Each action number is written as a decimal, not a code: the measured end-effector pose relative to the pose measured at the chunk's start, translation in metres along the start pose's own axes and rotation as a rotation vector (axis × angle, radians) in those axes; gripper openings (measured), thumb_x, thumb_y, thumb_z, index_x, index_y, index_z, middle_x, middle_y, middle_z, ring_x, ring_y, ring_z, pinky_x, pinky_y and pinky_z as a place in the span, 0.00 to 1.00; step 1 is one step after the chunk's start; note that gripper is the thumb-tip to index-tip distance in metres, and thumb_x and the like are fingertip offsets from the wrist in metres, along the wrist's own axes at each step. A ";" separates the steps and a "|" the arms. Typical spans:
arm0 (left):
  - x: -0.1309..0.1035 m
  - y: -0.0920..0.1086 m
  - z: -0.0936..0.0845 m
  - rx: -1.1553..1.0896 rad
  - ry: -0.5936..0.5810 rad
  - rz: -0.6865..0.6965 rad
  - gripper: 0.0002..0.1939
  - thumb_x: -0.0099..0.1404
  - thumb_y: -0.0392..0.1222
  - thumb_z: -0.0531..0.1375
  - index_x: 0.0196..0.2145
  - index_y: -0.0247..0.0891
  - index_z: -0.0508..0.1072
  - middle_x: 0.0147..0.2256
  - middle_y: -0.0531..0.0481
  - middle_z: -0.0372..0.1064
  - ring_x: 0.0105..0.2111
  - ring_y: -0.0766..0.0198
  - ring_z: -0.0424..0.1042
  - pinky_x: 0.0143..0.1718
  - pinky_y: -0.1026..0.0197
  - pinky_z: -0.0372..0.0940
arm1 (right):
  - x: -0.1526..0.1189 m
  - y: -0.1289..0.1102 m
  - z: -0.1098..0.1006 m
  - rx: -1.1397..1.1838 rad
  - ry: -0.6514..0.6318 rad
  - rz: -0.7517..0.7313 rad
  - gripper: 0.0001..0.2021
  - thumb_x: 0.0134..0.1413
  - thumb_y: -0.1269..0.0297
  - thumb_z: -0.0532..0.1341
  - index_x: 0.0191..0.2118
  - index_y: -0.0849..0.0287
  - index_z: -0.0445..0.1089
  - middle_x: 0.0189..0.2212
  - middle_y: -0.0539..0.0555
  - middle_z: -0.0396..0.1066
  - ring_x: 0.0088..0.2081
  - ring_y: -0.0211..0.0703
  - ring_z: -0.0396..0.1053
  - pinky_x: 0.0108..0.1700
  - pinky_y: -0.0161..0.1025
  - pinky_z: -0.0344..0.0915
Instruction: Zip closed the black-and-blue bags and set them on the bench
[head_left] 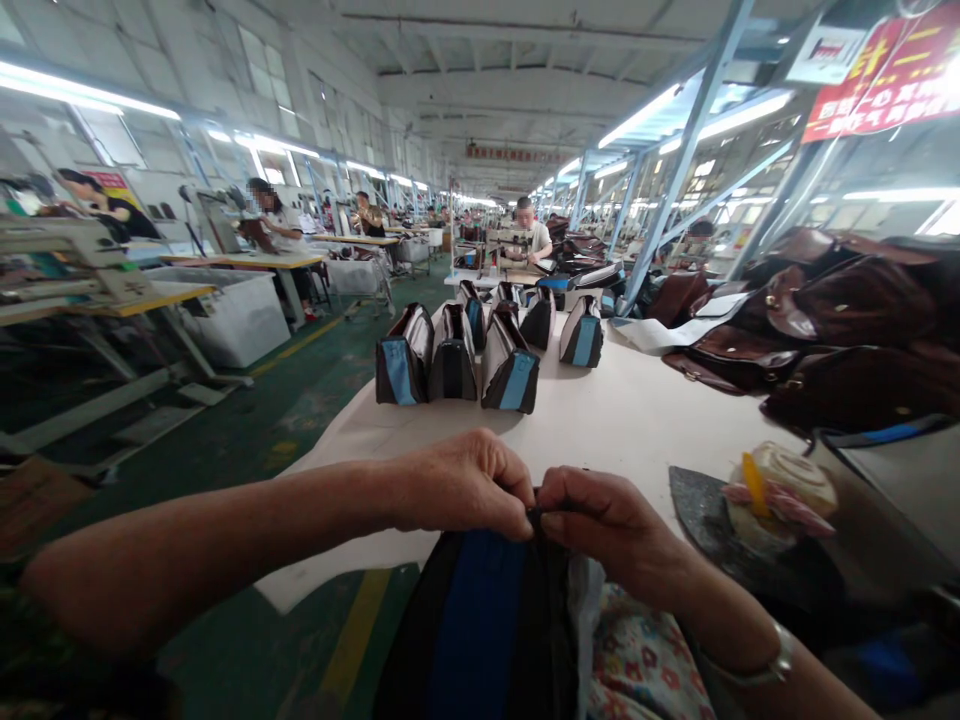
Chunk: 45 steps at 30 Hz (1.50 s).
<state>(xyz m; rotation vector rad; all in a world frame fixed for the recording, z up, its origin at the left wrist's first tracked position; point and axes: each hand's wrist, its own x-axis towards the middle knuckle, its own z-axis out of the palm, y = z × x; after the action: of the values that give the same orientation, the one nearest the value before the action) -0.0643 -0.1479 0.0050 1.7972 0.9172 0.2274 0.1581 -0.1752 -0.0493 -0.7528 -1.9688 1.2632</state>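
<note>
A black bag with a blue stripe [476, 620] stands upright close to the camera, below both hands. My left hand [480, 485] pinches the dark top edge of this bag between thumb and fingers. Right beside it, my right hand [600, 515] pinches the same edge, the two sets of fingertips almost touching. What exactly lies between the fingertips is too small to tell. Beyond the hands, several small black bags with blue or black stripes [510, 375] stand on the white table [600, 420].
Brown leather bags [847, 300] are piled at the right. A dark grey slab [697, 505] and a round roll with a yellow tool [756, 485] lie at the right edge. Sewing tables [277, 261], a white bin [232, 320] and several people are farther back.
</note>
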 end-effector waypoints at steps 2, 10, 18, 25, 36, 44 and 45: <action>0.001 -0.002 0.000 -0.014 0.007 -0.007 0.09 0.52 0.43 0.67 0.29 0.34 0.78 0.23 0.56 0.63 0.25 0.67 0.59 0.24 0.64 0.50 | -0.002 0.001 0.001 -0.252 0.014 -0.119 0.08 0.69 0.63 0.57 0.38 0.58 0.69 0.30 0.49 0.66 0.32 0.39 0.61 0.34 0.37 0.55; -0.001 0.002 0.001 -0.043 -0.027 0.003 0.09 0.53 0.43 0.67 0.27 0.35 0.75 0.22 0.57 0.59 0.24 0.68 0.55 0.25 0.63 0.49 | -0.004 0.010 0.016 -0.325 0.201 -0.105 0.14 0.73 0.61 0.51 0.33 0.57 0.63 0.28 0.49 0.63 0.31 0.40 0.60 0.34 0.38 0.55; -0.005 0.010 0.004 0.084 -0.002 0.035 0.08 0.57 0.42 0.63 0.25 0.36 0.72 0.23 0.56 0.58 0.26 0.66 0.58 0.26 0.62 0.50 | -0.005 0.010 0.013 0.074 0.132 0.040 0.19 0.70 0.48 0.55 0.33 0.57 0.65 0.28 0.48 0.58 0.32 0.39 0.54 0.33 0.36 0.54; -0.010 0.010 0.008 0.460 0.050 0.319 0.11 0.57 0.31 0.56 0.21 0.37 0.60 0.23 0.56 0.57 0.25 0.68 0.59 0.29 0.61 0.52 | -0.007 0.001 0.014 -0.063 0.118 -0.045 0.09 0.66 0.59 0.60 0.36 0.57 0.64 0.27 0.46 0.60 0.29 0.37 0.55 0.30 0.35 0.53; -0.008 0.013 -0.007 0.246 -0.170 0.120 0.24 0.72 0.55 0.54 0.25 0.36 0.67 0.25 0.55 0.58 0.26 0.66 0.57 0.29 0.62 0.55 | -0.030 -0.001 0.019 -0.948 0.102 -0.549 0.12 0.67 0.77 0.51 0.50 0.60 0.67 0.43 0.63 0.75 0.40 0.50 0.69 0.39 0.45 0.69; -0.011 0.011 0.007 0.385 -0.130 0.319 0.15 0.71 0.45 0.56 0.30 0.35 0.73 0.28 0.52 0.65 0.31 0.64 0.65 0.35 0.63 0.60 | -0.038 -0.008 0.018 -0.357 0.222 -0.247 0.10 0.71 0.68 0.52 0.51 0.54 0.68 0.43 0.58 0.75 0.43 0.47 0.72 0.43 0.41 0.70; -0.013 0.013 0.009 0.414 -0.101 0.355 0.14 0.71 0.43 0.55 0.28 0.36 0.71 0.28 0.51 0.65 0.31 0.64 0.64 0.35 0.62 0.59 | -0.033 -0.011 0.015 -0.318 0.208 -0.176 0.08 0.72 0.66 0.53 0.50 0.54 0.68 0.41 0.56 0.74 0.42 0.45 0.71 0.42 0.40 0.68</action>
<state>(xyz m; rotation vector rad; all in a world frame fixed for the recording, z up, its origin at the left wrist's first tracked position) -0.0621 -0.1658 0.0158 2.3319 0.5958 0.1758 0.1649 -0.2126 -0.0517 -0.8065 -2.0345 0.7472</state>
